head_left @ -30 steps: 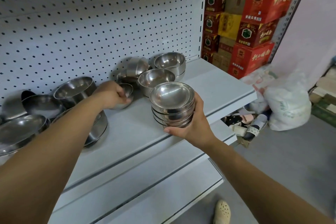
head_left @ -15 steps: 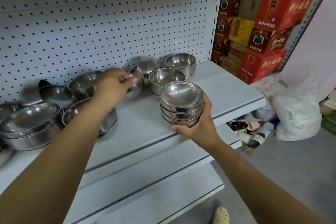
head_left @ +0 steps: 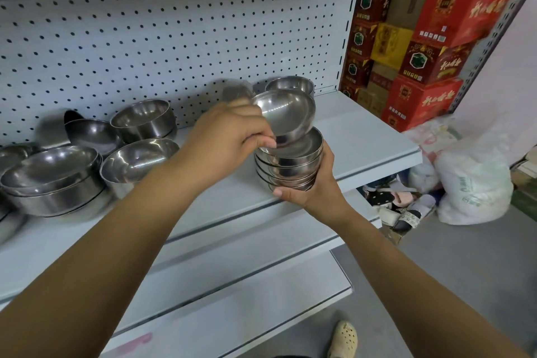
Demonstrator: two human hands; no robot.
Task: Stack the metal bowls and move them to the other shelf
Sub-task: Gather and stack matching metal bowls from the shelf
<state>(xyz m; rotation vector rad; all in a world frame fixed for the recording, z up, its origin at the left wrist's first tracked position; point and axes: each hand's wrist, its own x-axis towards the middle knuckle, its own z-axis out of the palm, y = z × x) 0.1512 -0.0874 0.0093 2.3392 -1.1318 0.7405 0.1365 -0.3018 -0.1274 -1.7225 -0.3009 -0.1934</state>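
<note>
On the shelf (head_left: 363,136), against the pegboard (head_left: 174,38) behind it, larger bowls crowd the left end: a nested pair (head_left: 52,177) far left, one bowl (head_left: 136,157) just right of it, two more (head_left: 143,119) behind. Over the shelf's front edge the right hand (head_left: 316,189) holds a stack of small bowls (head_left: 290,166) from below; the left hand (head_left: 226,139) holds a tilted bowl (head_left: 286,115) at its top. Another bowl (head_left: 290,86) sits behind. Cartons (head_left: 421,38) stand stacked to the right, a bag (head_left: 470,183) on the floor before them.

head-worn view, angled down, close over shelf (head_left: 363,136)
</note>
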